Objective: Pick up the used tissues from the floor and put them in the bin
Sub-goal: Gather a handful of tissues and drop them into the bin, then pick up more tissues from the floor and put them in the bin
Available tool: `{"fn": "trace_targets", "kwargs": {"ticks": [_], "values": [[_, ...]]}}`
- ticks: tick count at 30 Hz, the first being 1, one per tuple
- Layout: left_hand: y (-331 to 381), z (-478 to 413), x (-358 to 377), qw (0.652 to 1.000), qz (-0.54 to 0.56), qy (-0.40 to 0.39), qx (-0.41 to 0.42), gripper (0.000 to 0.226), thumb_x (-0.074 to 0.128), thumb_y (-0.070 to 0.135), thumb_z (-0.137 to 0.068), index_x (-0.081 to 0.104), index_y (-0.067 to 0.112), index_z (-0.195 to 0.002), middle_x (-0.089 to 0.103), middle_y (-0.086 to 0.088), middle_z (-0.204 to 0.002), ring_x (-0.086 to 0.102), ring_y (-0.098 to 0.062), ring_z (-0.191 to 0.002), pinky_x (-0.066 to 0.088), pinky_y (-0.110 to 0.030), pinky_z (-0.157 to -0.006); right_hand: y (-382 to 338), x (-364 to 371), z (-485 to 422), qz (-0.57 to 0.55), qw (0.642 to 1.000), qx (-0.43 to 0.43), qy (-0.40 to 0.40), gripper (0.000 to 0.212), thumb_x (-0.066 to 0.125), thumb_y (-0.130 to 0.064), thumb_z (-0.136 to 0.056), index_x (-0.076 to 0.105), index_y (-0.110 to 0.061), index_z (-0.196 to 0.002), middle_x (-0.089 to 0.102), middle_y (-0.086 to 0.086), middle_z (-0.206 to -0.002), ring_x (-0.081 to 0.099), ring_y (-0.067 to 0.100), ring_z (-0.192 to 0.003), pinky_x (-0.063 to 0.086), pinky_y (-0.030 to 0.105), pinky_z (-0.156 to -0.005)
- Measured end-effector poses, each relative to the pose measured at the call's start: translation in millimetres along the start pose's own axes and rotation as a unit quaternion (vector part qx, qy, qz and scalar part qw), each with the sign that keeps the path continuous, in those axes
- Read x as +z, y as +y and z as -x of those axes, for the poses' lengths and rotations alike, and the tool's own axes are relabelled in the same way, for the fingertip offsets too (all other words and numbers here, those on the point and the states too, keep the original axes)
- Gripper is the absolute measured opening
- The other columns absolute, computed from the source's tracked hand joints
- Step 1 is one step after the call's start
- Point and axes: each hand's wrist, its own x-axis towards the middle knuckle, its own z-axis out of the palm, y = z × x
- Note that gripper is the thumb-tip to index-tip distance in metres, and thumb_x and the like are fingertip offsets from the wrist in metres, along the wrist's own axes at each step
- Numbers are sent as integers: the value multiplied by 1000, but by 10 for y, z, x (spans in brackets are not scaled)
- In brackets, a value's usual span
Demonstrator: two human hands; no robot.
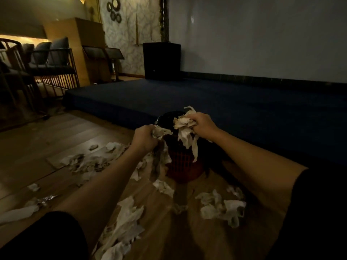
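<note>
A red mesh bin (185, 166) with a dark liner stands on the wooden floor in front of a low dark platform. My right hand (204, 124) is over the bin's mouth, shut on a bunch of crumpled white tissues (185, 128) that hang down over the bin's front. At the bin's left rim, my left hand (143, 137) grips another bunch of tissues (159, 147) trailing down beside the bin. Several used tissues lie on the floor: a pile at the left (88, 163), a long heap near me (124, 228), and a clump at the right (221, 207).
The low dark blue platform (225, 98) runs behind the bin along a pale wall. A black box (162, 61) stands at its back. Chairs with cushions (50, 59) and a wooden cabinet (80, 47) are at the far left. The room is dim.
</note>
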Motion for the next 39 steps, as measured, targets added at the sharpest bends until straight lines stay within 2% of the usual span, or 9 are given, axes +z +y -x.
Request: {"fn": "trace_targets", "kwargs": {"ticks": [6,9,13,18,26,29,33,36,39], "values": [[683,-945,343,994,17,106,19,19,59,6,-82,63,0,-99,67,-20,-102,61,-34,-95,47,-37,-77,660,-157,-647,-15,997,-32,66,27,59,-7,-84,68,-25,-102,68,8,-103,60,26,-97,51,35,-83],[829,-1305,558,991,8,127,51,31,59,4,-81,60,8,-111,61,-20,-121,53,-37,-114,45,-41,-93,990,-126,-983,-31,996,-24,84,27,54,-16,-84,63,-33,-103,64,8,-111,58,32,-101,53,40,-87],[794,-1583,1053,997,-71,19,17,58,58,9,-82,37,15,-136,25,-20,-151,26,-39,-137,29,-46,-111,1219,-104,-929,-72,997,-23,15,27,48,-20,-89,58,-32,-111,54,11,-123,52,34,-109,47,37,-89],[463,-1633,1642,976,-149,-128,-97,63,53,15,-83,30,28,-139,32,-20,-142,37,-45,-125,38,-52,-106,1577,250,-687,-75,988,8,-131,35,50,-10,-92,53,-14,-127,54,16,-130,53,30,-116,45,35,-95],[819,-1072,1996,964,-99,181,169,23,46,3,-85,57,9,-106,53,-12,-103,47,-27,-98,44,-33,-83,1864,381,-202,-94,987,-50,119,20,52,-3,-87,65,-11,-100,65,4,-102,53,19,-98,40,21,-80],[802,-579,2467,976,-81,78,188,26,38,15,-81,55,13,-102,53,-9,-101,46,-22,-96,40,-27,-79,2317,711,364,-96,988,19,118,20,54,0,-83,63,-13,-95,63,4,-98,54,21,-95,35,19,-77],[238,25,3316,967,-180,-135,119,53,46,38,-70,45,21,-121,57,-11,-122,38,-25,-117,49,-41,-92,2880,1237,1162,-110,974,166,-110,37,50,-33,-83,55,-24,-118,49,6,-124,42,32,-120,33,33,-98],[-123,340,3656,915,-182,-358,-22,91,47,66,-67,1,42,-142,-1,-9,-158,-6,-42,-143,15,-65,-112,3118,1388,1561,-126,919,272,-255,75,62,-58,-74,33,-30,-137,21,8,-149,20,34,-137,25,44,-112],[-147,515,3774,905,-110,-408,-51,85,58,24,-83,2,49,-141,-14,-9,-158,-13,-45,-141,22,-65,-110,3155,1465,1823,-98,918,250,-290,86,66,-59,-70,27,-28,-140,7,5,-157,7,29,-143,20,43,-115]]}}
